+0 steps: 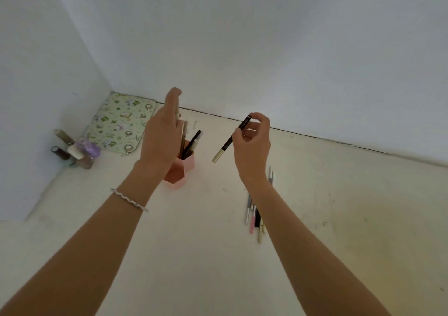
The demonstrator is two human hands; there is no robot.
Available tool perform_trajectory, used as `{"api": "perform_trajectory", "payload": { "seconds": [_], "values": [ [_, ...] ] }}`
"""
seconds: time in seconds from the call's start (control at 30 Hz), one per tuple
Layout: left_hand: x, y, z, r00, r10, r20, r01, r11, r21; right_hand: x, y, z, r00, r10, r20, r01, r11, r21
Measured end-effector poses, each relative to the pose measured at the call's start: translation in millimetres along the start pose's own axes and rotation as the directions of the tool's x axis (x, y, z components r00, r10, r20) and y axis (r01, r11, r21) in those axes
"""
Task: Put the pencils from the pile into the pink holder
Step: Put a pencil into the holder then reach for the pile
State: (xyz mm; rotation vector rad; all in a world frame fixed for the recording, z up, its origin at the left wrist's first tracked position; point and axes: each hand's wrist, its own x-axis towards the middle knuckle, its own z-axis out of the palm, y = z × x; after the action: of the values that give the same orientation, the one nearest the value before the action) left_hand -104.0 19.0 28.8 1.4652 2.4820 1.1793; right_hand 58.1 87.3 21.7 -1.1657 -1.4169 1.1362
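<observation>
Nearest to us, our two bare forearms reach out over the pale desk [194,255], the left one wearing a thin silver bracelet [129,200] at the wrist. Just beside our right forearm, toward the desk's right side, lies the pile of pencils [255,216] — slim sticks in grey, pink, black and cream, partly hidden under the arm.

Farther out, our right hand [252,143] is raised above the desk, its fingertips pinched around the upper half of a black pencil with a cream tip [230,139], which hangs tilted, cream end down and to the left, clear of the surface.

Our left hand [163,133] is up in front of the pink holder [180,171], palm turned inward, fingers stretched out and loose; a pale stick shows at its edge, but we cannot tell whether the hand grips it. The holder stands near the middle of the desk with several pencils [190,143] already leaning in it.

At the far left corner, against the walls, lies a green patterned pouch [118,124], and just in front of it — along the left edge — a cluster of small bottles [76,154].
</observation>
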Motion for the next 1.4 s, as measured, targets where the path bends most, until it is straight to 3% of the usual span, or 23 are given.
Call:
{"api": "perform_trajectory", "payload": {
  "seconds": [0.13, 0.27, 0.4, 0.47, 0.53, 0.6, 0.7, 0.77, 0.87, 0.93, 1.0, 1.1, 1.3, 1.4],
  "values": [
    [-5.3, -11.2, 2.0, 0.990, 0.116, 0.077, -0.128, 0.975, 0.183, -6.7, -0.4, 10.4, 1.000, -0.023, -0.006, 0.024, 0.999, 0.030],
    [-0.8, -9.7, -13.1, 0.978, 0.178, -0.109, -0.159, 0.973, 0.166, -16.7, -1.3, 30.0, 0.991, -0.124, 0.052, 0.122, 0.992, 0.043],
    [4.2, -4.2, -26.3, 0.966, 0.171, -0.196, -0.150, 0.981, 0.121, -29.6, 12.6, 48.9, 0.951, -0.217, 0.218, 0.242, 0.966, -0.094],
    [2.1, 0.0, -26.5, 0.968, 0.157, -0.194, -0.141, 0.986, 0.090, -34.3, 24.3, 52.7, 0.898, -0.316, 0.308, 0.394, 0.888, -0.239],
    [-3.9, 6.2, -22.4, 0.967, 0.164, -0.193, -0.152, 0.985, 0.078, -38.1, 36.4, 52.6, 0.828, -0.441, 0.347, 0.557, 0.724, -0.408],
    [-12.5, 15.8, -13.7, 0.959, 0.193, -0.207, -0.187, 0.981, 0.049, -38.5, 42.9, 44.6, 0.816, -0.482, 0.319, 0.578, 0.684, -0.446],
    [-32.0, 37.8, 16.3, 0.973, 0.184, -0.138, -0.188, 0.982, -0.018, -28.5, 47.3, 15.4, 0.869, -0.471, 0.154, 0.489, 0.765, -0.420],
    [-50.0, 53.8, 47.1, 0.995, 0.047, 0.092, -0.042, 0.997, -0.058, -16.9, 50.7, -10.3, 0.920, -0.390, 0.048, 0.373, 0.828, -0.419],
    [-78.8, 71.2, 98.9, 0.858, -0.222, 0.463, 0.239, 0.971, 0.023, -4.0, 53.1, -46.4, 0.966, -0.249, -0.073, 0.203, 0.900, -0.385],
    [-94.6, 79.3, 125.7, 0.764, -0.329, 0.555, 0.345, 0.935, 0.079, 0.1, 54.8, -70.4, 0.972, -0.197, -0.127, 0.142, 0.926, -0.350],
    [-104.8, 84.2, 144.0, 0.728, -0.368, 0.579, 0.339, 0.927, 0.164, 1.6, 58.2, -90.5, 0.976, -0.153, -0.155, 0.092, 0.935, -0.342],
    [-113.2, 87.4, 163.0, 0.744, -0.375, 0.553, 0.287, 0.927, 0.242, 1.3, 68.4, -117.0, 0.980, -0.098, -0.171, 0.028, 0.929, -0.370],
    [-107.8, 85.1, 173.8, 0.658, -0.468, 0.590, 0.436, 0.875, 0.208, -1.0, 86.9, -136.5, 0.982, 0.002, -0.188, -0.068, 0.936, -0.344],
    [-98.3, 83.9, 166.8, 0.697, -0.465, 0.546, 0.492, 0.864, 0.109, 1.6, 96.0, -139.7, 0.979, 0.085, -0.187, -0.147, 0.927, -0.346]
  ]
}}
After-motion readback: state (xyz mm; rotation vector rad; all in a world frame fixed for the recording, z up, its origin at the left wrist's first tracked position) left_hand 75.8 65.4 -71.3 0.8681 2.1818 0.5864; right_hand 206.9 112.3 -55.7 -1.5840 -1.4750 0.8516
